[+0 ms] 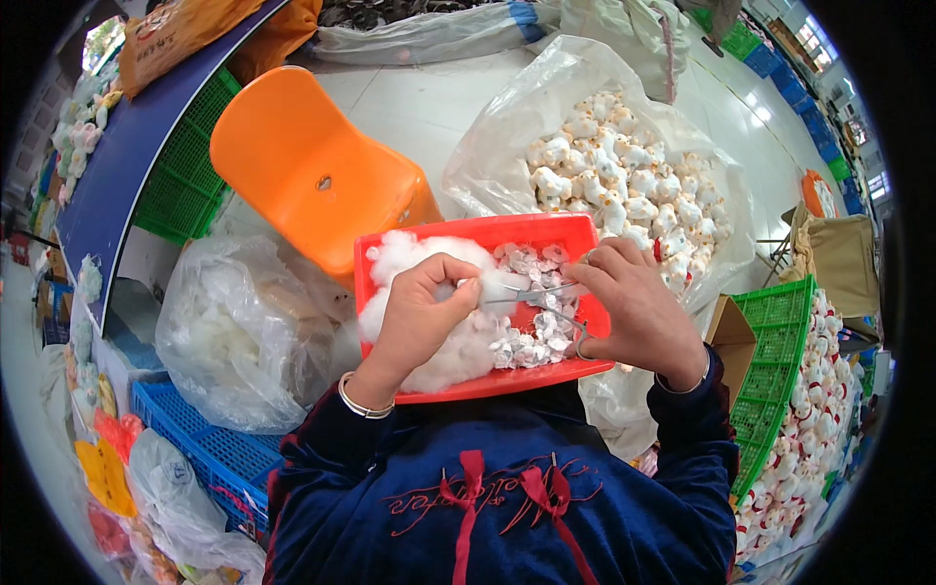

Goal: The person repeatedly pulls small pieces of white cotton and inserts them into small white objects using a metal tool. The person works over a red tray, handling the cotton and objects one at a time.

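Observation:
A red plastic tray [453, 393] lies across my lap. Fluffy white stuffing [444, 351] fills its left part, and small white fabric pieces [531, 346] are heaped on the right. My left hand [424, 307] is closed in a pinch over the stuffing, at a small white piece [499, 289], probably fabric or fluff. In my right hand [639, 307] is a pair of scissor-handled metal forceps [532, 295]. Their tips point left and reach that white piece. One finger ring shows near my right thumb; the other is hidden by my fingers.
An orange plastic stool [317, 175] stands ahead on the left. Beyond the tray, a clear bag [502, 146] holds many small white stuffed toys [624, 175]. Left are a plastic bag of stuffing [239, 336] and a blue crate [210, 444]. Right stands a green crate [775, 375].

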Available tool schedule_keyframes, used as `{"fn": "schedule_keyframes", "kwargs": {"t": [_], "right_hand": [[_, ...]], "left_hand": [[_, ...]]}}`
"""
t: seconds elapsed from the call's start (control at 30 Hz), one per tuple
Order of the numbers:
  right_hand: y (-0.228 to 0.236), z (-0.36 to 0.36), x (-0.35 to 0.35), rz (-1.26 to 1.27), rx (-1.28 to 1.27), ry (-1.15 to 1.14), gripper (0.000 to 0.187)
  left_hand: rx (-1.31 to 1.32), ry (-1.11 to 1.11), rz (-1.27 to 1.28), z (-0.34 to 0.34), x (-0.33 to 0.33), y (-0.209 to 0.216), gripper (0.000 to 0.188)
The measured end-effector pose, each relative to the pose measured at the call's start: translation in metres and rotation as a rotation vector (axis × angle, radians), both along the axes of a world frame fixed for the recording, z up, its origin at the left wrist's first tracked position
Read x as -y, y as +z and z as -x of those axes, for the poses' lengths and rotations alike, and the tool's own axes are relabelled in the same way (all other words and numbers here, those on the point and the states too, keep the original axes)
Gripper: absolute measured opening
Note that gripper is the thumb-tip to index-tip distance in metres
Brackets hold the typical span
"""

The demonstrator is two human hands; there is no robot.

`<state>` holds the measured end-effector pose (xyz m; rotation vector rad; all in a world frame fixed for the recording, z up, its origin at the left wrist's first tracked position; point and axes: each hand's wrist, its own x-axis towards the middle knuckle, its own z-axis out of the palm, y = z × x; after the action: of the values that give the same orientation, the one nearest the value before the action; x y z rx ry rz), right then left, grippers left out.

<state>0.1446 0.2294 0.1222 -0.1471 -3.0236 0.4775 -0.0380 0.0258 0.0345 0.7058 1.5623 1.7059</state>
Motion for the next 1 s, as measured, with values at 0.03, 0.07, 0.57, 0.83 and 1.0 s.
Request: {"fn": "schedule_keyframes", "kwargs": {"t": [0.03, 0.07, 0.57, 0.83, 1.0], "right_hand": [[-0.001, 0.000, 0.000, -0.035, -0.011, -0.010, 0.059], [-0.002, -0.001, -0.001, -0.032, 0.018, -0.010, 0.053], [-0.003, -0.005, 0.004, 0.116, 0.089, -0.019, 0.031], [-0.004, -0.011, 0.005, 0.044, 0.067, -0.018, 0.031], [0.001, -0.007, 0.007, 0.058, 0.097, 0.000, 0.030]], "left_hand": [[0.076, -0.002, 0.009, 0.001, 0.001, 0.000, 0.011], [0.124, -0.002, 0.017, 0.001, 0.002, 0.001, 0.011], [0.376, -0.059, -0.067, 0.008, 0.006, 0.002, 0.024], [0.438, -0.087, -0.051, 0.012, 0.008, 0.001, 0.016], [0.340, -0.108, 0.005, 0.006, 0.004, 0.008, 0.012]]}}
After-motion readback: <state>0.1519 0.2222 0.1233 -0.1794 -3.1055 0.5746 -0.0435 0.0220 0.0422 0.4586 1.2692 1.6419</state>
